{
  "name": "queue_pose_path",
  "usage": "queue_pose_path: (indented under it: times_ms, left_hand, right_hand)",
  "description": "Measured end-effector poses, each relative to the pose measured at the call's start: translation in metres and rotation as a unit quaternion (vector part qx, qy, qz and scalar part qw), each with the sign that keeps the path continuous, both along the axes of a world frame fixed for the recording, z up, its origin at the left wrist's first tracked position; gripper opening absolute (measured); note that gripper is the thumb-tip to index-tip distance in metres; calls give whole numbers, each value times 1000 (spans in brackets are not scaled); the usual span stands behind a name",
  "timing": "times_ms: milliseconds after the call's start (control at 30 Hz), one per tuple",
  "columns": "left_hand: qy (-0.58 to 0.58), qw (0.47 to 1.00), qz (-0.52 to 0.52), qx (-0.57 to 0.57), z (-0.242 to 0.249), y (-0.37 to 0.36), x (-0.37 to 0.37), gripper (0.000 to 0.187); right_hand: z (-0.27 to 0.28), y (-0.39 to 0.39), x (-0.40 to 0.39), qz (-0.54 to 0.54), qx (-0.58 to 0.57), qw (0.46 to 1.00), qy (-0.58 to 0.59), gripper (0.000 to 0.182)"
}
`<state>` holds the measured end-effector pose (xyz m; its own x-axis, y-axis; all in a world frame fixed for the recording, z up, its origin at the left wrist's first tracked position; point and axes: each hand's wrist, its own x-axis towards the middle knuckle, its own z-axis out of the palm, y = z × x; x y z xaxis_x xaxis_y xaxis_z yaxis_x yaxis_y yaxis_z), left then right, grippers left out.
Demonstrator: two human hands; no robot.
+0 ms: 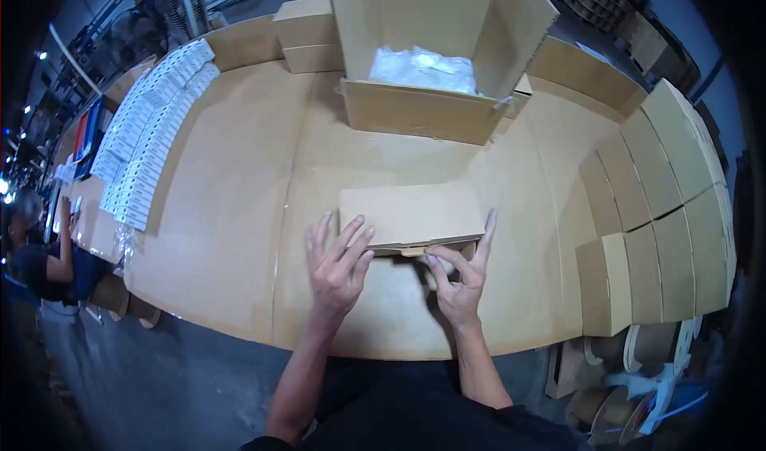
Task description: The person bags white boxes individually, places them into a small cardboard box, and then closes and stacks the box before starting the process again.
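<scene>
Gently does it: your left hand point(335, 275) is spread, its fingertips around the front left corner of the flat cardboard carton point(411, 210), which lies in front of you on the cardboard-covered tabletop point(223, 212). Light pressure there should keep the carton square without bowing its lid. At the middle of the front edge is the small tab point(413, 252), best handled straight on, so that it doesn't crease. Your right hand point(461, 287) brings thumb and forefinger close together beside that tab; whether they truly pinch it, you cannot tell from here. One outstretched finger lies by the right end, a handy guard against the carton twisting.

As for containers, far left stand rows of stacked white packs point(155, 124), their contents hidden. Behind your work is a closed carton point(307, 32), then the large open box point(415, 116), flaps up, with clear plastic wrapping point(423, 70) inside; what it wraps is unclear. At right, brown cartons point(674, 204) are stacked, their insides out of sight.
</scene>
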<state>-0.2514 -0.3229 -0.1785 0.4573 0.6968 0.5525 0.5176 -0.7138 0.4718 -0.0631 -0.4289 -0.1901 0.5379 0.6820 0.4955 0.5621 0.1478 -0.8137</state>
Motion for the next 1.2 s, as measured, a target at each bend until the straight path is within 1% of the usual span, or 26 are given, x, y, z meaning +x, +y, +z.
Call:
queue_pose_path:
  times_ms: [67, 100, 200, 300, 367, 467, 500, 600, 633, 733, 867, 900, 933, 967, 1000, 1033, 1100, 1167, 1200]
  left_hand:
    - [50, 999, 3, 10, 7, -5, 2, 33]
    - [61, 998, 3, 11, 8, -7, 4, 36]
    - [74, 997, -8, 24, 4, -8, 12, 37]
    - [84, 996, 0, 34, 7, -12, 19, 39]
    - [110, 993, 20, 47, 12, -18, 23, 39]
    - [139, 988, 26, 58, 12, -26, 24, 41]
    - [145, 987, 25, 59, 10, -29, 24, 42]
    - [128, 990, -3, 66, 4, -20, 25, 45]
    - [114, 991, -6, 74, 3, -17, 26, 43]
    - [78, 993, -13, 84, 1, -13, 25, 40]
    - [45, 995, 1, 85, -2, -14, 27, 37]
    - [37, 995, 7, 89, -4, -16, 27, 37]
    - [29, 995, 13, 90, -6, -20, 27, 36]
    - [29, 994, 21, 104, -7, -24, 27, 30]
    - [12, 995, 28, 95, -5, -26, 27, 28]
    - [-6, 996, 34, 87, -3, -28, 28, 26]
    - [-24, 996, 55, 68, -2, -32, 31, 20]
    - [-36, 996, 84, 16, 4, -35, 37, 17]
    - [-39, 994, 98, -11, 6, -37, 39, 16]
  right_hand:
    - [-2, 0, 7, 17, 0, 1000, 4, 23]
    - [-2, -2, 12, 22, 7, 999, -29, 28]
    - [8, -5, 16, 5, 7, 1000, 27, 32]
    - [6, -10, 23, -11, -58, 994, -94, 40]
    - [7, -15, 26, -36, -106, 974, -198, 45]
    - [17, -18, 30, -24, -132, 955, -264, 44]
    - [15, -17, 33, -11, -145, 954, -262, 42]
    - [18, -13, 41, 68, -136, 954, -257, 41]
    - [17, -10, 41, 74, -128, 958, -244, 40]
    - [15, 3, 41, 145, -104, 968, -177, 42]
    - [3, 15, 40, 118, -40, 974, -188, 33]
    - [2, 18, 34, 93, -25, 984, -150, 22]
    - [-3, 18, 33, 92, -18, 986, -141, 20]
    - [-8, 18, 35, 91, -11, 987, -131, 18]
    - [-8, 21, 35, 88, -1, 989, -123, 16]
    - [-7, 20, 34, 82, -3, 990, -114, 10]
    - [-2, 19, 29, 57, 0, 991, -124, 9]
    - [5, 17, 28, 40, -15, 988, -146, 9]
    - [8, 16, 24, 29, -16, 992, -122, 9]
